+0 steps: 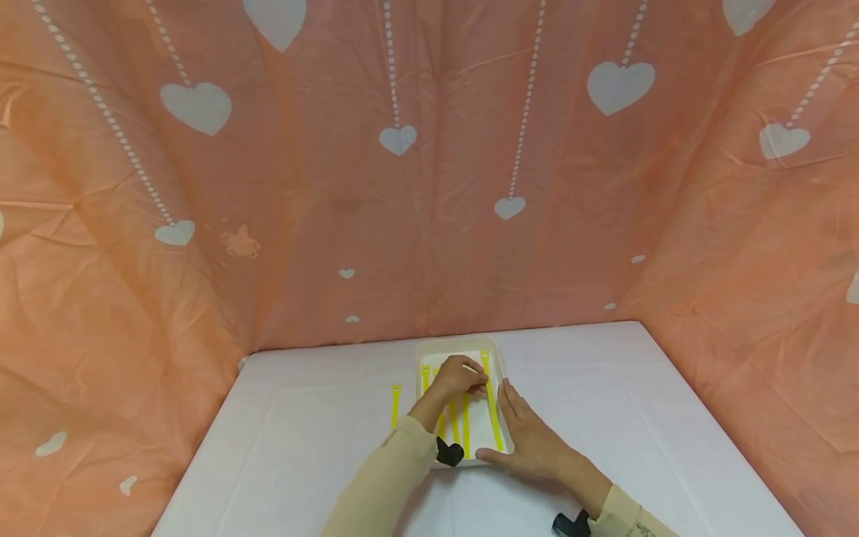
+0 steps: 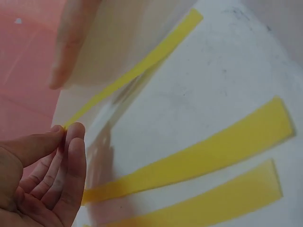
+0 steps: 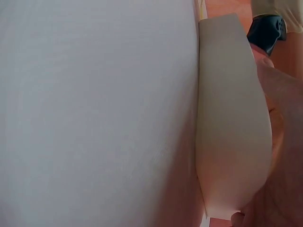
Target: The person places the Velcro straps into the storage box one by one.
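My left hand (image 1: pixel 459 379) reaches over a shallow cream tray (image 1: pixel 463 344). Its thumb and fingertips pinch one end of a yellow strap (image 2: pixel 142 68), which slants along the tray's right side. Several more yellow straps (image 1: pixel 466 426) with slotted heads lie side by side in the tray, partly hidden by the left hand and forearm. Beside the tray's near right corner, my right hand (image 1: pixel 537 441) has its fingers straight along the outer right wall, the thumb toward the near rim. The right wrist view shows this hand against the tray's wall (image 3: pixel 232 113).
Another yellow strap (image 1: pixel 396 406) lies on the white tabletop (image 1: pixel 322 447), left of the tray. A peach curtain (image 1: pixel 429 224) with white hearts closes off the back and both sides. Each wrist wears a black camera mount (image 1: pixel 450 453).
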`<state>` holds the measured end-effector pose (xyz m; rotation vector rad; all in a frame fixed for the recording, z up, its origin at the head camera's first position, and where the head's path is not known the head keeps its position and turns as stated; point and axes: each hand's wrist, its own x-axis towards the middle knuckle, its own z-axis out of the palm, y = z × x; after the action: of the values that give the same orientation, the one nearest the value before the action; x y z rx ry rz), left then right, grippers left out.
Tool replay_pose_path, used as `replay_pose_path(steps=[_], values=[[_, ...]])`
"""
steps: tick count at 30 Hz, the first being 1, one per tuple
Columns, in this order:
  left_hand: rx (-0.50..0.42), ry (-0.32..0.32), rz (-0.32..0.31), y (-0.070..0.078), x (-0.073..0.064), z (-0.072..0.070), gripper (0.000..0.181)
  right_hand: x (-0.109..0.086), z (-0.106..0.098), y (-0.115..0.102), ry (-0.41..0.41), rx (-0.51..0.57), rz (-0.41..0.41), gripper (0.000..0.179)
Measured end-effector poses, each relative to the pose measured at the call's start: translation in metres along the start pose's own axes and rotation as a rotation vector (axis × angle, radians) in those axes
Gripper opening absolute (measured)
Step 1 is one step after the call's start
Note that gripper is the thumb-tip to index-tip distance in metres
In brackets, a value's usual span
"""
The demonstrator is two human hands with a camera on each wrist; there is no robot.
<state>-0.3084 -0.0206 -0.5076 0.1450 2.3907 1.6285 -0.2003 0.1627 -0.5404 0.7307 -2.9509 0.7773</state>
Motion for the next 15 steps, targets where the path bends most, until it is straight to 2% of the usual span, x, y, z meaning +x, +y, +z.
replay_pose_path(steps=[3, 6, 15], values=[[0.035, 0.018, -0.031, 0.0008, 0.0011, 0.0035, 0.012, 0.0008, 0.0003, 0.0000, -0.008, 0.000, 0.003, 0.123], [0.031, 0.023, -0.055, 0.0021, 0.0015, 0.0066, 0.011, 0.0008, 0.0005, 0.0000, -0.004, -0.002, 0.001, 0.123], [0.027, 0.007, -0.064, 0.0049, 0.0011, 0.0099, 0.009, 0.0006, -0.0008, -0.0005, -0.021, 0.020, 0.023, 0.124]])
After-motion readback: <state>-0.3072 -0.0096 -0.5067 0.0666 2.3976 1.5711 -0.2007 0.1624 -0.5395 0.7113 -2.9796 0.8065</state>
